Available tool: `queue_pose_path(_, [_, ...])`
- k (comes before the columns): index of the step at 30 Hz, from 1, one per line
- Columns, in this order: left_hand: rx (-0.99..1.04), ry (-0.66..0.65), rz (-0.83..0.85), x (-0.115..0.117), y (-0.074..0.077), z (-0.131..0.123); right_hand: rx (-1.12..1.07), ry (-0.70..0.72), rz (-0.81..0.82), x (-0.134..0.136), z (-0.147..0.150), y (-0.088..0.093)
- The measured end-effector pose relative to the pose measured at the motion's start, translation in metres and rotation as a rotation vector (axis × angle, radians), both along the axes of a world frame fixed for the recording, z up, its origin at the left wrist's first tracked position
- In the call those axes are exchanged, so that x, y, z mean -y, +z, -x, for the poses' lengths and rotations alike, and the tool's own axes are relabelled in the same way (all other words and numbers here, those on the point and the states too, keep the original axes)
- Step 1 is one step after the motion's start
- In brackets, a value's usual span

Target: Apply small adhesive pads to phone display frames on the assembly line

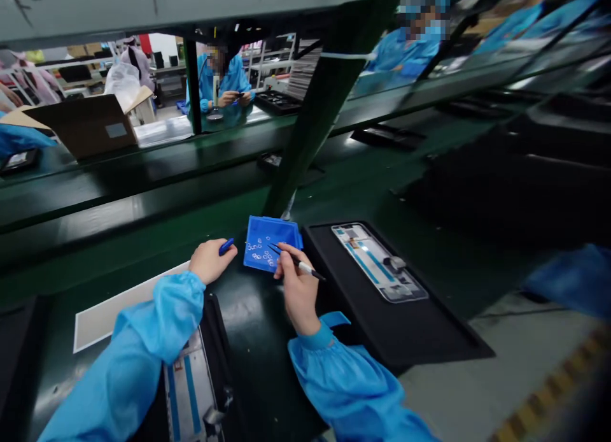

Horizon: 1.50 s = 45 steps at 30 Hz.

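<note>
My right hand (300, 289) is closed around tweezers (305, 267) with a black and white handle, their dark tips over a shallow blue tray (274, 225). Small white rings (258, 256) lie scattered in that tray. To its left, my left hand (210, 261) is closed on a blue pen-like tool (226, 246), whose end sticks out past the fingers. Below my left forearm lies a phone housing (191, 384) with blue strips, partly covered by the sleeve. A second phone housing (377, 263) rests on a black tray (405, 327) to the right.
A pale flat sheet (119, 308) lies under my left wrist on the green bench. A slanted dark green post (310, 123) rises behind the blue tray. Beyond the rail are a cardboard box (86, 127) and co-workers in blue (233, 76). A dark bulk fills the right.
</note>
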<state>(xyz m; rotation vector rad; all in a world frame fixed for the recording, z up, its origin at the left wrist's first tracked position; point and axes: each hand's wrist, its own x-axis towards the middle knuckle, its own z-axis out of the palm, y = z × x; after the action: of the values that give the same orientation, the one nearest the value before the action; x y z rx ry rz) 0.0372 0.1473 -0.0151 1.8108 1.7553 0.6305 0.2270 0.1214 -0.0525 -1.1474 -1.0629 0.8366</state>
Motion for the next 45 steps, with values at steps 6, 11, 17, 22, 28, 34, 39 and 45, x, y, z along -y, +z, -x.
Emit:
queue_pose_path(6, [0.208, 0.109, 0.065, -0.026, -0.012, -0.025, -0.119, 0.045, 0.004, -0.001, 0.005, -0.007])
queue_pose_path(11, [0.329, 0.171, 0.110, -0.025, -0.015, -0.028, -0.199, 0.073, 0.036, -0.001, 0.004, -0.006])
queue_pose_path(17, [0.422, 0.225, 0.146, -0.025, -0.017, -0.031, -0.276, 0.067, 0.062, -0.002, 0.004, -0.005])
queue_pose_path(22, [0.465, 0.243, 0.151, -0.023, -0.016, -0.034, -0.323, 0.052, 0.087, -0.004, 0.006, -0.007])
queue_pose_path(28, [0.462, 0.249, 0.116, -0.023, -0.018, -0.037, -0.375, 0.045, 0.112, -0.005, 0.007, -0.007])
queue_pose_path(34, [0.333, 0.216, 0.043, -0.019, -0.009, -0.037, -0.396, 0.040, 0.126, -0.006, 0.004, -0.006])
queue_pose_path(39, [0.088, 0.126, 0.000, -0.003, 0.011, -0.010, -0.380, 0.039, 0.135, -0.008, -0.001, -0.003])
queue_pose_path(45, [-0.340, 0.087, 0.052, 0.015, 0.018, 0.048, -0.322, 0.152, 0.163, 0.004, 0.009, -0.008])
